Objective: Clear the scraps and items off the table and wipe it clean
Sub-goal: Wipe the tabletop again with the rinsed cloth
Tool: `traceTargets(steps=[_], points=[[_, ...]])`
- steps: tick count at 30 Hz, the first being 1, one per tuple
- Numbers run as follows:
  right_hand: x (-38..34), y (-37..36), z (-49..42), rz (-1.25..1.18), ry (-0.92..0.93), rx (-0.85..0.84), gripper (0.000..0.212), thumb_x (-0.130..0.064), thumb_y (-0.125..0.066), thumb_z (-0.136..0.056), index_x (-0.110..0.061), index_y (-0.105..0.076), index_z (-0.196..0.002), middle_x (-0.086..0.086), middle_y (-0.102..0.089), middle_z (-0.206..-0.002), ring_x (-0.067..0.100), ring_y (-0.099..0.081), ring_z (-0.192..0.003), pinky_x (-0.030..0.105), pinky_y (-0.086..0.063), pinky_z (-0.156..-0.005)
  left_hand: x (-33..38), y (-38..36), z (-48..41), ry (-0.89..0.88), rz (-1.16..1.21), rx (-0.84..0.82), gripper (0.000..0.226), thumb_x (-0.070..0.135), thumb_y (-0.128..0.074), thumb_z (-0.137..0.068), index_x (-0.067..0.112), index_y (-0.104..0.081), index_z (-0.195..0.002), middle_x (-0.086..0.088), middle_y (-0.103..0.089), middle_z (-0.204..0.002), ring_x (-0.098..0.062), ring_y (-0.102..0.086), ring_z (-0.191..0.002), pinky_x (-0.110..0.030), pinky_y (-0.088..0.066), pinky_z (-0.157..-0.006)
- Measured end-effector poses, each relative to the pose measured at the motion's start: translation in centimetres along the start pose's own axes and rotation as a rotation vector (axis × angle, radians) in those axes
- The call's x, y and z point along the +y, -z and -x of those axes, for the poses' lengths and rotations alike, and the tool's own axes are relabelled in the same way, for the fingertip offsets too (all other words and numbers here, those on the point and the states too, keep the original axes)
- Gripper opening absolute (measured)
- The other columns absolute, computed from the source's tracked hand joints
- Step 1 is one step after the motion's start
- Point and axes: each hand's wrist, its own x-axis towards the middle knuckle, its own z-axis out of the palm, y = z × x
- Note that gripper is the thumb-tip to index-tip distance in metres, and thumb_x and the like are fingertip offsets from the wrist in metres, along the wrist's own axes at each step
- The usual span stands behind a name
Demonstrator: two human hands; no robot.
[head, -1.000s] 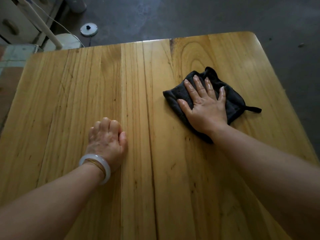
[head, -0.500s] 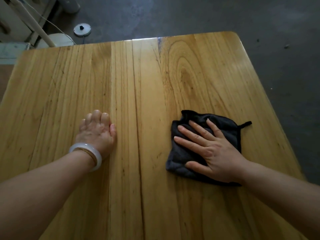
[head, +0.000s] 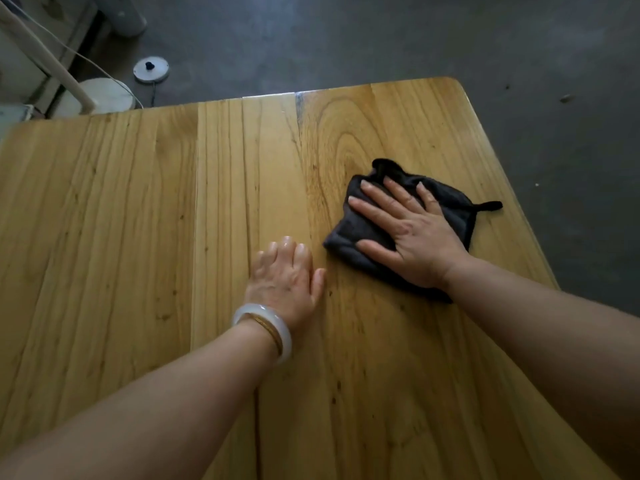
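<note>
A dark grey folded cloth (head: 349, 233) with a small loop at its right corner lies on the wooden table (head: 121, 220), right of centre. My right hand (head: 412, 233) presses flat on it, fingers spread and pointing to the upper left. My left hand (head: 285, 277) rests on the bare wood just left of the cloth, fingers bent down at the tips, holding nothing. A pale bangle (head: 273, 322) sits on the left wrist.
The table's far edge and rounded right corner (head: 453, 83) border a dark concrete floor. On the floor beyond the far left stand a white round base (head: 104, 95) with a slanted pole and a small round disc (head: 151, 69).
The cloth under my right hand slid toward me, then back out and slightly left. My left hand now lies nearer the cloth, close to the table's middle.
</note>
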Motion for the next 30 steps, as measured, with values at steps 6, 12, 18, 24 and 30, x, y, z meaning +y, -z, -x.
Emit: traceTargets(steps=[6,12,18,24,30], points=[[1.6,0.6,-5.1,-0.045,-0.237,0.062,0.073,-0.076,-0.008,-0.088,-0.047,-0.001,-0.154,-0.015,0.008,-0.165,0.014,0.01,-0.152,0.054,0.008,-0.12,0.3,0.4,0.4,0.01,-0.015,0.009,0.024,0.045,-0.022,-0.091,0.025,-0.035,-0.097,0.003,-0.028,-0.1,-0.015,-0.028,-0.093,-0.031,-0.029,-0.091],[2.2,1.3,-10.0,-0.117,-0.538,0.104,0.069,-0.07,-0.013,-0.094,-0.042,0.001,-0.156,-0.01,0.012,-0.165,0.021,0.014,-0.152,0.062,0.009,-0.117,0.1,-0.8,0.5,-0.001,-0.017,0.166,0.02,0.042,-0.028,-0.086,0.024,-0.037,-0.082,0.002,-0.03,-0.085,-0.015,-0.029,-0.078,-0.033,-0.037,-0.073],[-0.5,1.8,-13.8,-0.127,-0.658,0.124,0.069,-0.062,-0.01,-0.098,-0.03,0.006,-0.158,0.001,0.016,-0.165,0.031,0.018,-0.15,0.068,0.008,-0.114,0.0,-1.2,0.4,-0.018,-0.032,0.278,0.019,0.039,-0.037,-0.083,0.021,-0.04,-0.078,0.0,-0.034,-0.08,-0.017,-0.034,-0.071,-0.034,-0.043,-0.064],[-3.5,1.9,-15.8,-0.077,-0.322,0.106,0.066,-0.063,-0.015,-0.098,-0.037,0.002,-0.157,-0.006,0.013,-0.165,0.024,0.017,-0.151,0.064,0.011,-0.115,0.0,-1.5,0.3,-0.018,-0.042,0.297,0.019,0.04,-0.038,-0.082,0.021,-0.039,-0.079,-0.001,-0.034,-0.08,-0.017,-0.033,-0.071,-0.035,-0.043,-0.063],[-1.3,2.2,-15.1,-0.021,-0.1,0.06,0.066,-0.07,-0.015,-0.096,-0.044,-0.001,-0.156,-0.013,0.007,-0.165,0.017,0.013,-0.152,0.058,0.01,-0.118,-0.1,-1.5,0.4,-0.028,-0.026,0.283,0.019,0.041,-0.036,-0.083,0.022,-0.037,-0.081,0.0,-0.034,-0.081,-0.017,-0.034,-0.072,-0.034,-0.043,-0.065]])
